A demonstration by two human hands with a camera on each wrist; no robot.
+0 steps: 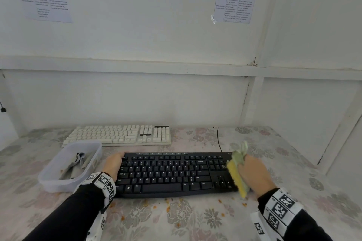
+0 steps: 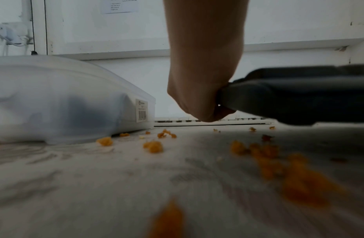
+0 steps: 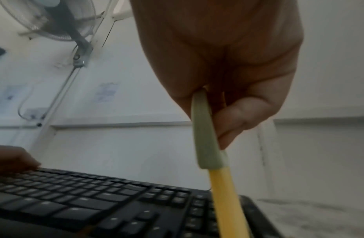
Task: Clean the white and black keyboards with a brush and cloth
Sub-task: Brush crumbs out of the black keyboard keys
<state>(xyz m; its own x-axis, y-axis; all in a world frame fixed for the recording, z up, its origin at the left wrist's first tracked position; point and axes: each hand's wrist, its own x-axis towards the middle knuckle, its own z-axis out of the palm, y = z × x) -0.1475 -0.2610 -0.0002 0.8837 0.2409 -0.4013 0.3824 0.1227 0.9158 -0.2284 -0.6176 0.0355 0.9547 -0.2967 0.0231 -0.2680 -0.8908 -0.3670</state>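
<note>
You're gripping the yellow-green cloth [image 1: 238,170] in your right hand [image 1: 252,172] over the numpad end of the black keyboard [image 1: 172,174], while your left hand [image 1: 113,164] is clamping its left edge, lifted off the table there. Keep bracing and wipe row by row toward you. The white keyboard [image 1: 117,135] is sitting just behind, and orange crumbs [image 1: 168,208] are lying in front.

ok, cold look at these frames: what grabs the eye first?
The black keyboard at centre, gripped at its left end by the left hand while the right hand holds a yellow-green cloth over its right end. Then the orange crumbs scattered on the floral tablecloth in front.
</note>
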